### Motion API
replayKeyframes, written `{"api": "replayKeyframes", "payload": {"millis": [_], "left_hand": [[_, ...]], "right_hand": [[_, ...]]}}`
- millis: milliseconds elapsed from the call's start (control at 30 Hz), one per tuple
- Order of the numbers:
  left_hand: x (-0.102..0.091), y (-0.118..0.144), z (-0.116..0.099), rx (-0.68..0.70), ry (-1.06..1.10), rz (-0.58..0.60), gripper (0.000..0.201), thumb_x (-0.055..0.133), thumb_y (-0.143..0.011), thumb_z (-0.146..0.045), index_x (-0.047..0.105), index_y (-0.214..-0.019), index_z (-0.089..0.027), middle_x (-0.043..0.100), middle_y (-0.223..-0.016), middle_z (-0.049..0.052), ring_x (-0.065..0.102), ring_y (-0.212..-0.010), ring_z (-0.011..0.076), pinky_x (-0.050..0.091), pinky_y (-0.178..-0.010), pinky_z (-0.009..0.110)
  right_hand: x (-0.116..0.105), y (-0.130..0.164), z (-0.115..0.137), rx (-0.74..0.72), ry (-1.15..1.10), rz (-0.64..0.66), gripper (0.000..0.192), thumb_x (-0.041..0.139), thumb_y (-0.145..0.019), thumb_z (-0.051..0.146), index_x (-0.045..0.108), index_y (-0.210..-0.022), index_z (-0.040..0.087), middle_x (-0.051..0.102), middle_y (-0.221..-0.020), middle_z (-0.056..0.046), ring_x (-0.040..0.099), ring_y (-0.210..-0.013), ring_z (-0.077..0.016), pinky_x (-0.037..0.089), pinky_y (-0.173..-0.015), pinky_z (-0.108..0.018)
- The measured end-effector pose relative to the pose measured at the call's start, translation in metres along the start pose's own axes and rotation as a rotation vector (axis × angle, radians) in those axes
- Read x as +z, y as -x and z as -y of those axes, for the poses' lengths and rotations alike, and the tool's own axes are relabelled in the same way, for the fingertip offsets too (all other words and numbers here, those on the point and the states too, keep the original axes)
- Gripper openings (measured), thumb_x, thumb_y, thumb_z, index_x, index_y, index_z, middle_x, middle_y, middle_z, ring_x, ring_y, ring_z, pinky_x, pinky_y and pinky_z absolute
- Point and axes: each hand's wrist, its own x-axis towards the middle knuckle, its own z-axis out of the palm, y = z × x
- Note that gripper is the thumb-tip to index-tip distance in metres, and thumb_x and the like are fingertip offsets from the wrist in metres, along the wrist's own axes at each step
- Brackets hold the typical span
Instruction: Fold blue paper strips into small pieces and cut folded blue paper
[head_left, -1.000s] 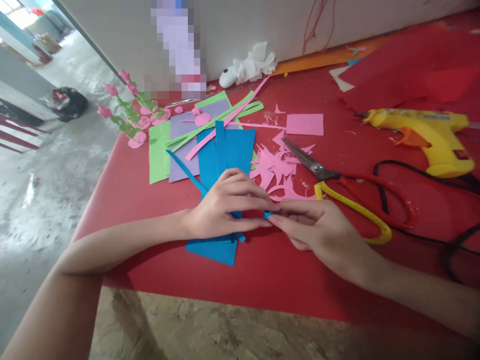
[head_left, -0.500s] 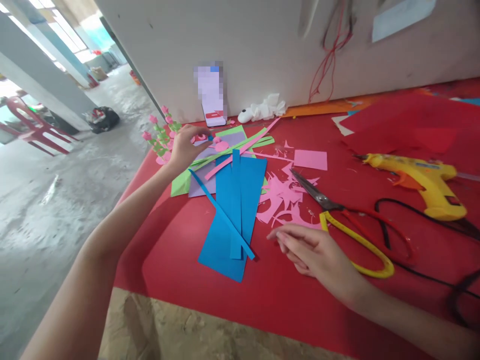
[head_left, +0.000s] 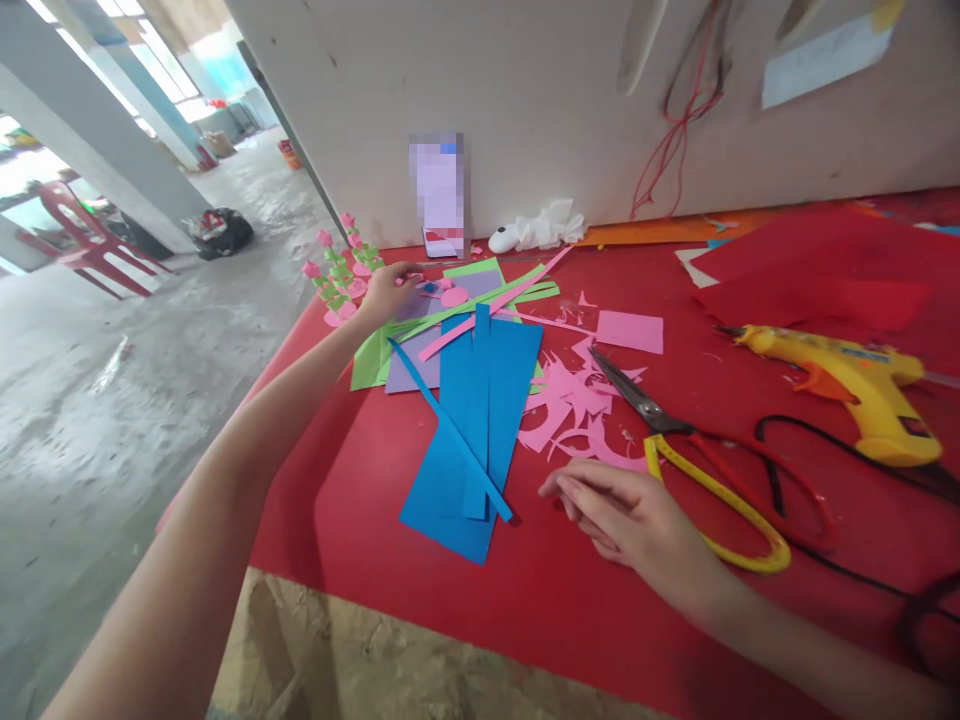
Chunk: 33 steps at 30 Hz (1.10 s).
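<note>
Fingers of the left hand [head_left: 388,291] are bent and slightly parted, with nothing seen gripped between them; the paper flowers [head_left: 339,272] stand close on their left, so the wrist is best kept low and steady there, since a sideways sweep could tip them. Just right of the fingertips lies the small blue piece [head_left: 430,288], over the purple sheet [head_left: 412,375] and beside the pink disc [head_left: 454,297] (whether a fingertip touches it is too small to tell). So small and light a piece probably shifts at a brush, so a light touch and a straight lift of the fingers would serve it best. Nearer the person, a narrow blue strip [head_left: 459,434] slants across the blue sheets [head_left: 514,375]; a forearm held above them should leave them undisturbed. To their right come the pink scraps [head_left: 562,395], then the right hand [head_left: 626,510], its fingers loosely closed with the thumb against the forefinger and nothing visible held. It does well resting clear of the sheets, though close to the scissors [head_left: 654,415], whose blades point away. Farthest right lies the yellow glue gun [head_left: 870,375], its nozzle turned left, a tip to avoid in case it is hot.
</note>
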Motion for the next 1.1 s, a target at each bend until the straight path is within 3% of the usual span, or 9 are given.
{"api": "replayKeyframes", "payload": {"millis": [133, 267, 333, 567, 700, 833, 933, 1000, 1100], "left_hand": [[-0.004, 0.019, -0.012, 0.002, 0.007, 0.016, 0.03, 0.048, -0.089, -0.035, 0.054, -0.113, -0.018, 0.056, -0.118, 0.008, 0.057, -0.101, 0.0162, 0.051, -0.088, 0.038], [0.002, 0.045, -0.042, 0.027, -0.041, 0.11, 0.02, 0.053, -0.086, -0.029, 0.061, -0.098, -0.015, 0.065, -0.1, 0.007, 0.06, -0.089, 0.0153, 0.05, -0.085, 0.033], [0.008, 0.052, -0.058, 0.065, -0.04, 0.143, 0.021, 0.051, -0.086, -0.03, 0.061, -0.098, -0.016, 0.066, -0.104, 0.007, 0.06, -0.09, 0.0153, 0.048, -0.083, 0.031], [0.033, 0.038, -0.078, 0.077, -0.02, 0.207, 0.048, 0.062, -0.075, -0.034, 0.05, -0.115, -0.012, 0.065, -0.11, 0.011, 0.061, -0.097, 0.0199, 0.048, -0.086, 0.034], [0.039, 0.034, -0.081, 0.108, -0.015, 0.21, 0.054, 0.064, -0.071, -0.028, 0.046, -0.12, -0.011, 0.061, -0.118, 0.013, 0.059, -0.099, 0.019, 0.049, -0.087, 0.033], [0.023, 0.048, -0.087, 0.243, -0.026, 0.179, 0.039, 0.041, -0.083, -0.021, 0.047, -0.121, -0.013, 0.053, -0.129, 0.013, 0.053, -0.11, 0.0172, 0.045, -0.094, 0.033], [-0.002, 0.07, -0.084, 0.42, -0.063, 0.32, 0.041, 0.037, -0.074, -0.004, 0.06, -0.105, -0.017, 0.064, -0.114, 0.006, 0.055, -0.106, 0.0141, 0.043, -0.096, 0.029], [-0.019, 0.084, -0.077, 0.53, -0.107, 0.448, 0.039, 0.041, -0.07, -0.003, 0.066, -0.095, -0.02, 0.068, -0.103, 0.001, 0.056, -0.101, 0.0143, 0.043, -0.096, 0.028], [-0.036, 0.097, -0.058, 0.585, -0.197, 0.487, 0.034, 0.045, -0.075, -0.009, 0.066, -0.098, -0.022, 0.067, -0.106, 0.003, 0.053, -0.109, 0.02, 0.036, -0.103, 0.038]], "right_hand": [[0.0, 0.002, -0.001, -0.008, 0.013, 0.007, 0.031, 0.051, -0.079, 0.043, 0.062, -0.079, 0.015, 0.04, -0.058, 0.004, 0.028, -0.042, -0.0029, 0.018, -0.036, -0.019], [0.0, 0.001, -0.002, -0.037, 0.042, 0.012, 0.029, 0.05, -0.08, 0.04, 0.062, -0.079, 0.014, 0.041, -0.059, 0.004, 0.029, -0.042, -0.0029, 0.019, -0.036, -0.019], [0.001, 0.0, -0.003, -0.068, 0.069, 0.008, 0.029, 0.048, -0.081, 0.039, 0.062, -0.078, 0.014, 0.041, -0.058, 0.004, 0.029, -0.042, -0.0031, 0.02, -0.036, -0.019], [0.001, -0.003, -0.001, -0.149, 0.172, -0.018, 0.027, 0.046, -0.08, 0.036, 0.063, -0.075, 0.015, 0.045, -0.055, 0.003, 0.03, -0.039, -0.0037, 0.021, -0.033, -0.02], [0.002, 0.0, -0.004, -0.221, 0.252, -0.049, 0.02, 0.05, -0.079, 0.028, 0.065, -0.08, 0.016, 0.058, -0.068, -0.002, 0.047, -0.051, -0.0069, 0.034, -0.039, -0.019], [0.005, 0.006, -0.011, -0.646, 0.653, -0.025, 0.029, 0.046, -0.084, 0.017, 0.063, -0.107, 0.018, 0.066, -0.099, -0.008, 0.063, -0.077, -0.0124, 0.051, -0.057, -0.021], [0.009, 0.009, -0.012, -0.931, 0.972, 0.073, 0.035, 0.041, -0.085, 0.011, 0.061, -0.113, 0.016, 0.062, -0.119, -0.01, 0.063, -0.092, -0.0181, 0.055, -0.069, -0.029], [0.012, 0.008, -0.012, -0.996, 1.087, 0.11, 0.035, 0.041, -0.085, 0.011, 0.062, -0.113, 0.015, 0.059, -0.125, -0.012, 0.062, -0.089, -0.0199, 0.056, -0.069, -0.033], [0.014, 0.005, -0.012, -1.015, 1.142, 0.104, 0.032, 0.042, -0.085, 0.013, 0.065, -0.107, 0.012, 0.061, -0.123, -0.012, 0.061, -0.088, -0.0216, 0.056, -0.074, -0.037]]}}
